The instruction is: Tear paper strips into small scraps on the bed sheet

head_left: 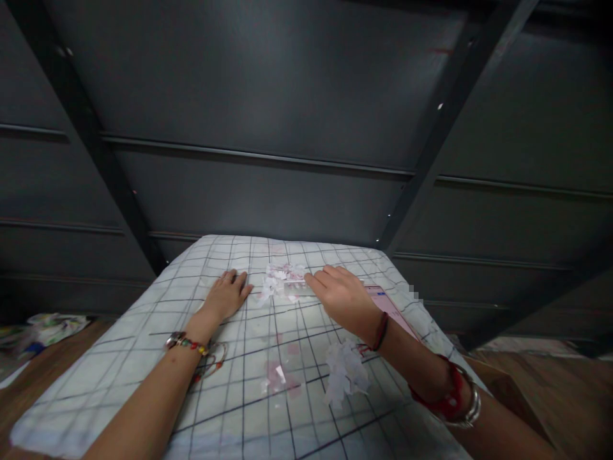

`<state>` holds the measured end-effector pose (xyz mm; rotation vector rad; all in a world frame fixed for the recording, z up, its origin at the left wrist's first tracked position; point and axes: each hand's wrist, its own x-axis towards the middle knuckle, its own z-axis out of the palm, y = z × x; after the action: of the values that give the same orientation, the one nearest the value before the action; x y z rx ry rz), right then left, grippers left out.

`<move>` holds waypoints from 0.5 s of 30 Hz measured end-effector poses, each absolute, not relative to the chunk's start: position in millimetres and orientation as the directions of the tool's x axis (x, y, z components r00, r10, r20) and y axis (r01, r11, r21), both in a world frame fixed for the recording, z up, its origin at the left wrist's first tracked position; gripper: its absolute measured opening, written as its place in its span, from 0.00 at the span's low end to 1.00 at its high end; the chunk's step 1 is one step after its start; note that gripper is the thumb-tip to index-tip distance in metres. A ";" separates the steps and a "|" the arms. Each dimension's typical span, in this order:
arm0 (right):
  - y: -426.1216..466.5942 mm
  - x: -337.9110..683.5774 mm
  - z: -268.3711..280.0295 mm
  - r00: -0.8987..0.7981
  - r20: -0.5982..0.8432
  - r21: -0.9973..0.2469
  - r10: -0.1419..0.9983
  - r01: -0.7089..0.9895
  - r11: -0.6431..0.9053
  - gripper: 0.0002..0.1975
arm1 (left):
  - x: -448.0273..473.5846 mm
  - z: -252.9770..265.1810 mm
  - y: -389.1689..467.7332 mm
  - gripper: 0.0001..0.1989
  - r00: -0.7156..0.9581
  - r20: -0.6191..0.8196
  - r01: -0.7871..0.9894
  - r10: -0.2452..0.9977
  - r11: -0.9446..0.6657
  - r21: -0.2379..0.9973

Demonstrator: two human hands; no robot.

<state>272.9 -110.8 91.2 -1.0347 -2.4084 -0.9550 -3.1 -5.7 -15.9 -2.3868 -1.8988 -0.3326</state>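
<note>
A clear strip [297,289] is gripped from above by the right hand [343,297], its exposed end at the scraps [283,276] at nine o'clock. It is best held low and level and moved gently, as such light scraps could easily be scattered. Beyond them, also at nine o'clock, the left hand [227,297] is laid flat, grasping nothing; the cloth [225,409] may be steadied by it. The phone [393,312] at four o'clock and the white pile [347,374] at six should not be brushed by the right forearm.
</note>
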 end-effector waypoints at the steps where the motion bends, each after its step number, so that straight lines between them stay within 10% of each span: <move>1: -111.0 272.7 90.8 -0.675 0.549 0.444 0.493 0.736 0.511 0.10 | -2.6 -15.8 -5.9 0.24 0.204 0.209 0.973 0.956 -0.222 0.068; 15: -110.7 278.8 88.6 -0.673 0.559 0.431 0.484 0.735 0.523 0.12 | -0.8 -10.7 -9.5 0.26 0.209 0.160 0.976 0.965 -0.217 0.035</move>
<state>278.8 -110.7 88.6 -1.0066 -2.3960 -0.9351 -0.8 -9.5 -10.7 -2.3847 -1.9180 -0.2259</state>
